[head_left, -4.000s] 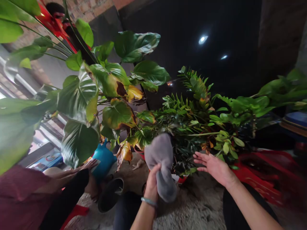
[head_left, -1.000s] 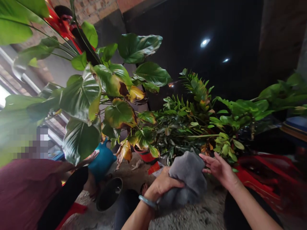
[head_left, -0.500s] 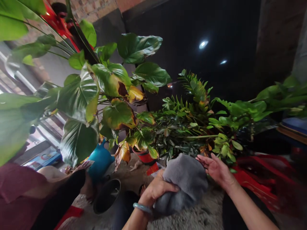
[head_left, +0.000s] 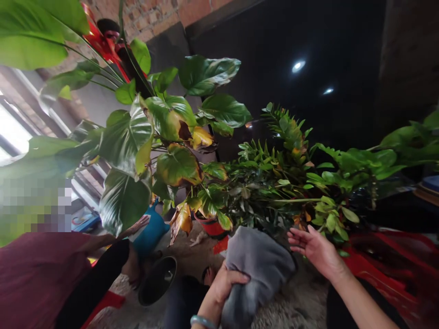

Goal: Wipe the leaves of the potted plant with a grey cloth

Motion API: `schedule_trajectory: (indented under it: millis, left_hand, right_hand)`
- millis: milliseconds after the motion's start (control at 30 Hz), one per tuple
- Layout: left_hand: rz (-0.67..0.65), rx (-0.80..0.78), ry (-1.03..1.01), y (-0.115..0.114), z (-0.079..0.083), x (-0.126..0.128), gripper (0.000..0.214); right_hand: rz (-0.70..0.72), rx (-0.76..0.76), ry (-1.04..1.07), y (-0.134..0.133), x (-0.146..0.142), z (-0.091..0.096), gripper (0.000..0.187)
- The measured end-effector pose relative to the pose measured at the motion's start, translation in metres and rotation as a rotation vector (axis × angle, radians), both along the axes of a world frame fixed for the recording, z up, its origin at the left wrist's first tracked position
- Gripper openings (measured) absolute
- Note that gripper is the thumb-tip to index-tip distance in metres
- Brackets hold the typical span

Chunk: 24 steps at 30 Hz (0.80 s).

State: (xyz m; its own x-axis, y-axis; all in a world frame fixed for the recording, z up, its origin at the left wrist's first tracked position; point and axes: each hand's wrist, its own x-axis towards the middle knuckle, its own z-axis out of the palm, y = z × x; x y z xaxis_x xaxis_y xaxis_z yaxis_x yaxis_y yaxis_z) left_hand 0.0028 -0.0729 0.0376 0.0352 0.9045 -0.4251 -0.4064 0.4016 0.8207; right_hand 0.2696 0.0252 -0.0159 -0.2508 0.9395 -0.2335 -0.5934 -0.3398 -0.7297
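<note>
The left hand (head_left: 224,285) has its fingers (head_left: 240,277) closed around the lower part of a grey cloth (head_left: 257,265), which lies below the leafy plant (head_left: 267,183). Just right of the cloth, the right hand (head_left: 317,251) is open, fingers spread, under the plant's leaves, holding nothing.

Surroundings: plants, pots and a seated person.
Large-leaved plant (head_left: 144,137) stood left, with yellowed leaves; a red pot (head_left: 211,227) below it. A blue watering can (head_left: 151,230) and dark bowl (head_left: 157,279) sat beside a person's maroon sleeve (head_left: 37,269).
</note>
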Motion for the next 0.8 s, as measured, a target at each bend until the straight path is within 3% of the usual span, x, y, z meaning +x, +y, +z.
schedule_trajectory:
  millis: [100, 167, 233, 267, 333, 467, 533, 633, 733, 800]
  left_hand:
    - [0.076, 0.106, -0.012, 0.006, 0.028, -0.014, 0.043]
    - [0.245, 0.149, -0.050, 0.024, 0.057, -0.022, 0.031]
    - [0.396, 0.182, -0.054, 0.043, 0.075, -0.024, 0.025]
    - [0.441, 0.200, -0.030, 0.049, 0.075, -0.023, 0.026]
    - [0.429, 0.193, 0.067, 0.053, 0.058, -0.018, 0.030]
    - [0.256, 0.050, 0.133, 0.025, 0.000, -0.013, 0.026]
    - [0.196, 0.049, 0.044, 0.011, -0.008, -0.019, 0.024]
    - [0.256, 0.127, -0.019, 0.014, 0.024, -0.032, 0.019]
    - [0.484, 0.208, -0.062, 0.038, 0.065, -0.039, 0.012]
    - [0.533, 0.191, -0.057, 0.051, 0.070, -0.035, 0.008]
  right_hand:
    - [0.008, 0.032, 0.011, 0.002, 0.000, -0.003, 0.042]
    - [0.008, 0.031, 0.017, 0.001, -0.003, -0.001, 0.041]
    - [0.009, 0.020, 0.014, 0.000, -0.006, 0.002, 0.041]
    - [0.008, 0.015, 0.009, -0.001, -0.008, 0.003, 0.041]
    - [-0.001, 0.010, -0.004, -0.002, -0.009, 0.006, 0.040]
    - [-0.002, 0.004, -0.028, -0.003, -0.007, 0.004, 0.040]
    - [0.004, 0.008, -0.036, -0.002, -0.004, 0.002, 0.040]
    - [-0.013, 0.016, -0.023, -0.001, -0.001, 0.000, 0.038]
    - [-0.015, 0.023, -0.026, -0.002, -0.003, 0.002, 0.040]
    - [0.009, 0.034, -0.050, -0.003, -0.006, 0.004, 0.043]
